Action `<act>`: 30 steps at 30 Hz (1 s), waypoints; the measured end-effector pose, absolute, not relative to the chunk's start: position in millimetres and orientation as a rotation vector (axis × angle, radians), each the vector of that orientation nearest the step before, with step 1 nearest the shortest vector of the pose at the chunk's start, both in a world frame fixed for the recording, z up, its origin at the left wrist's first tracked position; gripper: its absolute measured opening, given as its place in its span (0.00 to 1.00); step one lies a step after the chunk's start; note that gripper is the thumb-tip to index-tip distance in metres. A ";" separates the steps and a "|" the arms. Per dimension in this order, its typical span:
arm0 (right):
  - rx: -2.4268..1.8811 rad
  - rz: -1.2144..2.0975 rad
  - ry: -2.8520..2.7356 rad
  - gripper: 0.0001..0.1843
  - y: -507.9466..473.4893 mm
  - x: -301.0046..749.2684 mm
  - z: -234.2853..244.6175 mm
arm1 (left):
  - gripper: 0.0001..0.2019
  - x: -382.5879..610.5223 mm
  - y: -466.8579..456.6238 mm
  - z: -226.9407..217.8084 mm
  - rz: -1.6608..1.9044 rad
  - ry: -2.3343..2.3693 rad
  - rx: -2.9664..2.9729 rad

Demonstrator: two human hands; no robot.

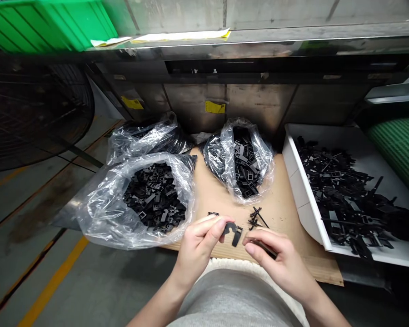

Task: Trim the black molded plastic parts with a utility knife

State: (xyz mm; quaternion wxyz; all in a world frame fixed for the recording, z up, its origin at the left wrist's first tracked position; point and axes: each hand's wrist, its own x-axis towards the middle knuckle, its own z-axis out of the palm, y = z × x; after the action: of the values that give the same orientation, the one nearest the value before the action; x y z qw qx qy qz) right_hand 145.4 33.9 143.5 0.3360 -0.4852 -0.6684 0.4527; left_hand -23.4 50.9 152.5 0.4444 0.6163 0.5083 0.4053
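Note:
My left hand (198,247) pinches a small black moulded plastic part (233,233) between thumb and fingers. My right hand (279,262) grips a thin black plastic strip (264,248), partly hidden by its fingers, close to that part. Just beyond my hands, a small tangle of black plastic runners (255,218) lies on a tan cardboard sheet (286,227). A single small black piece (213,213) rests near my left hand. Transparent plastic bags (102,213) full of black parts stand to the left and at the back, and a white tray (301,190) heaped with black pieces sits at right.
A green bin (47,22) sits on a metal shelf (259,36) overhead, with a black floor fan (30,109) at left. Green mesh material (404,150) lies beyond the tray. The concrete floor (30,268) has yellow lines. My grey-covered lap is below my hands.

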 end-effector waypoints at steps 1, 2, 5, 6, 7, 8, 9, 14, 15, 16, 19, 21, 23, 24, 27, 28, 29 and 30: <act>-1.300 1.188 -1.695 0.10 34.3 145.4 142.7 | 0.13 -23.4 51.1 150.8 1.010 1.258 1.528; -1.330 1.196 -1.659 0.10 34.7 144.9 141.7 | 0.13 -23.5 51.3 148.6 1.012 1.251 1.522; -1.368 1.198 -1.596 0.12 35.5 141.8 137.1 | 0.14 -24.7 52.0 141.4 1.020 1.224 1.452; -1.367 1.200 -1.573 0.11 35.6 140.6 135.3 | 0.17 -25.4 52.2 139.4 1.027 1.212 1.421; -1.368 1.210 -1.542 0.11 35.6 139.5 133.6 | 0.20 -26.3 52.3 137.9 1.036 1.202 1.396; -1.373 1.229 -1.500 0.12 35.5 138.5 132.2 | 0.21 -27.3 52.3 137.0 1.049 1.198 1.383; -1.379 1.254 -1.454 0.13 35.3 137.6 131.2 | 0.19 -28.2 52.3 136.5 1.059 1.199 1.384; -1.349 1.278 -1.370 0.13 35.3 133.0 132.4 | 0.08 -29.7 52.5 138.5 1.064 1.194 1.474; -1.346 1.256 -1.399 0.13 35.6 132.1 133.4 | 0.07 -29.7 52.6 138.7 1.067 1.187 1.474; -1.348 1.218 -1.440 0.12 36.0 131.4 134.3 | 0.08 -29.6 52.8 138.8 1.072 1.185 1.466; -1.360 1.042 -1.569 0.10 37.3 130.3 136.5 | 0.08 -29.9 52.9 138.2 1.062 1.196 1.439; -1.356 0.961 -1.619 0.09 37.8 130.1 137.7 | 0.07 -30.2 52.7 138.0 1.046 1.206 1.437; -1.357 0.931 -1.646 0.08 38.2 130.0 138.7 | 0.07 -30.3 52.5 138.4 1.033 1.218 1.448; -1.359 0.915 -1.654 0.08 38.4 130.0 139.2 | 0.07 -30.2 52.5 138.9 1.028 1.224 1.455; -1.352 0.850 -1.673 0.07 38.9 130.0 140.3 | 0.07 -29.1 52.9 140.6 1.023 1.230 1.483; -1.347 0.831 -1.678 0.07 39.1 130.1 140.5 | 0.07 -28.5 53.2 141.1 1.025 1.226 1.488; -1.346 0.824 -1.680 0.07 39.4 130.2 140.7 | 0.07 -27.9 53.5 141.6 1.029 1.218 1.487; -1.345 0.827 -1.677 0.08 39.7 130.2 140.9 | 0.07 -27.2 53.9 141.9 1.034 1.208 1.477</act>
State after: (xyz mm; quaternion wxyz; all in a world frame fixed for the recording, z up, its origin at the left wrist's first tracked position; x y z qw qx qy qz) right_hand 130.2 39.7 140.9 0.4070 -0.5334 -0.6650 0.3281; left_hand -27.2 53.9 141.9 0.4666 0.6019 0.4923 0.4214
